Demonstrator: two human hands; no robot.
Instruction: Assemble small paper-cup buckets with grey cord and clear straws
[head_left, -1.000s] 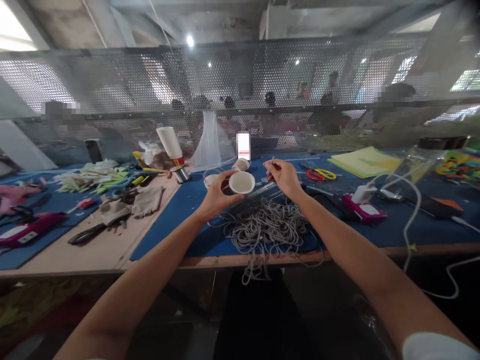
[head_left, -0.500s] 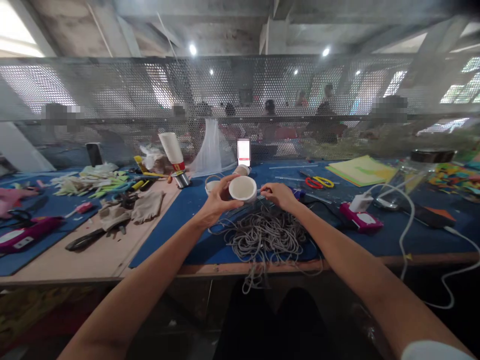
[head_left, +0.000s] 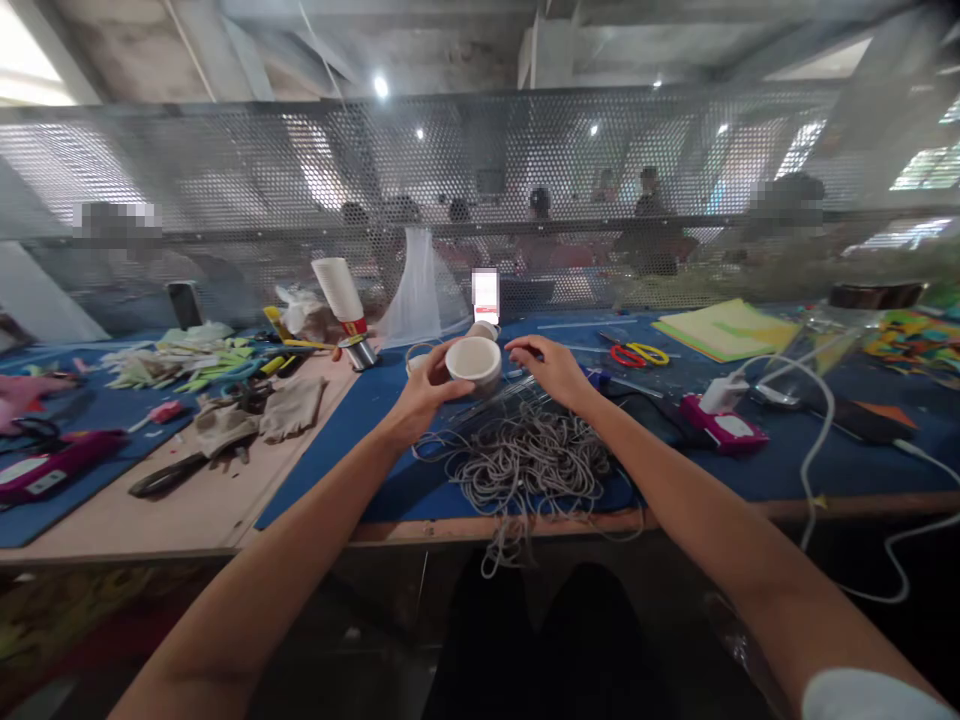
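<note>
My left hand (head_left: 421,393) is wrapped around a white round cup (head_left: 480,372), thumb on the near side, with its mouth tilted up toward me. To the right of the cup, a small gap away, my right hand (head_left: 549,370) hovers with its fingers loosely bent and apart, nothing visible in them. A tangled heap of grey cord (head_left: 532,455) lies below both hands, some loops hanging over the table's front edge. Behind the left hand a thin pale ring-like strand (head_left: 417,353) shows partly.
A lit phone (head_left: 486,295) stands behind the cup. Red and yellow scissors (head_left: 628,355), a paper stack (head_left: 724,330) and a magenta power strip (head_left: 727,428) lie rightward. Stacked paper cups (head_left: 337,290), gloves (head_left: 292,408) and fabric scraps (head_left: 176,357) are leftward. A mesh partition (head_left: 300,180) stands behind.
The cup in my left hand has shifted slightly left and tipped more upright. My right hand has moved a little left and up, its pinched fingers now loosened.
</note>
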